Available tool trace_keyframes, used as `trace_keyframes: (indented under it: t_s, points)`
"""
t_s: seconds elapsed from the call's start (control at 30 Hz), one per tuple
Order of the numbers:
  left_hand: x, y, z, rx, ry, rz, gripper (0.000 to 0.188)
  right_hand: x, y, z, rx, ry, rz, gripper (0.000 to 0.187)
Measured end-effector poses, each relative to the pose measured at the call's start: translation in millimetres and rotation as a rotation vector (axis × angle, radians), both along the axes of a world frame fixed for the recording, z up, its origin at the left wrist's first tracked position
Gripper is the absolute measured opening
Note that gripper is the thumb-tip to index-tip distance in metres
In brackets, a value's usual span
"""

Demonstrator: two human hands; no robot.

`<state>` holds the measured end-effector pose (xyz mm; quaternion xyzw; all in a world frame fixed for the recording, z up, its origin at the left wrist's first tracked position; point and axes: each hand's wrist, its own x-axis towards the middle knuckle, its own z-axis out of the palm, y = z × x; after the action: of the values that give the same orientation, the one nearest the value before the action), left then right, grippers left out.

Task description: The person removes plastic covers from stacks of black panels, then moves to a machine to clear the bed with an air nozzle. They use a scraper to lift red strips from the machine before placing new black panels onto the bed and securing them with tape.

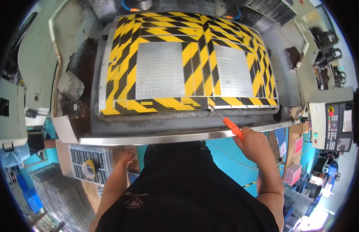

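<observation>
My right hand (253,144) is closed around the orange handle of a screwdriver (233,128). The tool's thin metal shaft points up and left, and its tip meets the front edge of a wide fixture plate (199,69), near the middle. Yellow-and-black striped tape covers most of that plate. Two silver perforated panels (161,69) show between the strips, one left and one right. My left hand (128,157) hangs low on the left, below the metal rail, with loosely bent fingers and no object visible in it.
A metal rail (179,138) runs between my body and the machine bed. A stone-like block (70,86) lies left of the plate. A tape roll (88,169) rests on a striped panel at lower left, near stacked racks (63,193). A control panel (334,125) stands at right.
</observation>
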<state>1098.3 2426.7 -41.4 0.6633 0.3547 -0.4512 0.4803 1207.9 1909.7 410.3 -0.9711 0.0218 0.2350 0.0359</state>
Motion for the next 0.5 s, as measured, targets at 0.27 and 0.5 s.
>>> trace_keyframes:
  t_s: [0.27,0.5]
  points:
    - [30.7,-13.2,11.3,-0.108,-0.032,-0.019,0.04,1.0,-140.4,-27.0,-0.198,-0.059,-0.318,0.037]
    - [20.7,-25.4,37.7,-0.079,-0.089,0.07,0.031,31.3,-183.4,-96.9,-0.069,-0.12,-0.332,0.042]
